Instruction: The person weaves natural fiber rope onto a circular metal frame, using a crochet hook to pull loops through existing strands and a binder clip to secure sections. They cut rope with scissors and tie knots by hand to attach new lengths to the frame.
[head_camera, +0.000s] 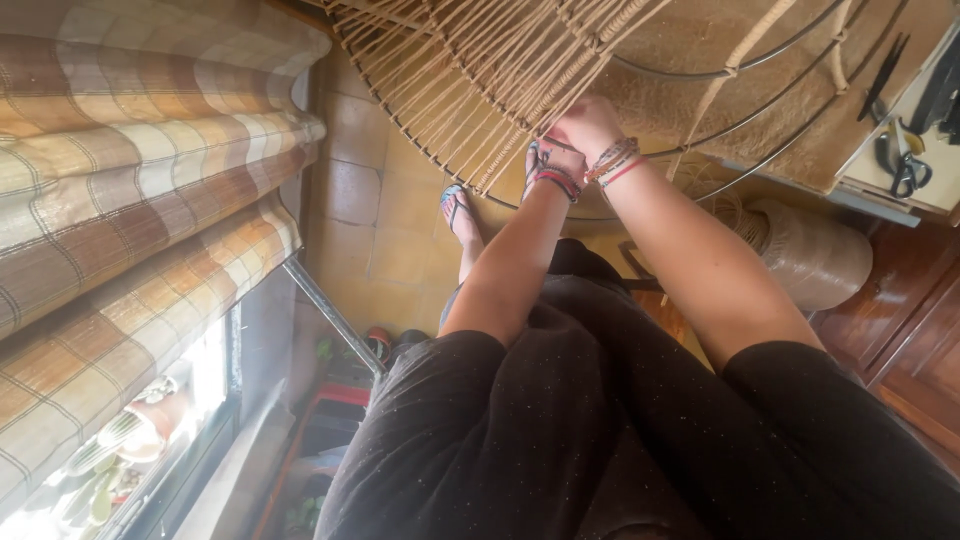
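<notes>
Hands at a round wire frame (760, 95)
Tan cords (470, 90) fan from upper right toward lower left across its rim; left hand (553, 162) and right hand (588, 124) both pinch those rough strands.

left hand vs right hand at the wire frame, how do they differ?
The left hand sits lower, at the frame's rim; the right hand is higher, among the cords. The left is mostly hidden behind the right, which shows fully. Both wear bright wrist bracelets and pinch cords.

left hand (553, 160) + right hand (590, 125) | pinching cords (470, 80) | wire frame (420, 140) rim
</notes>
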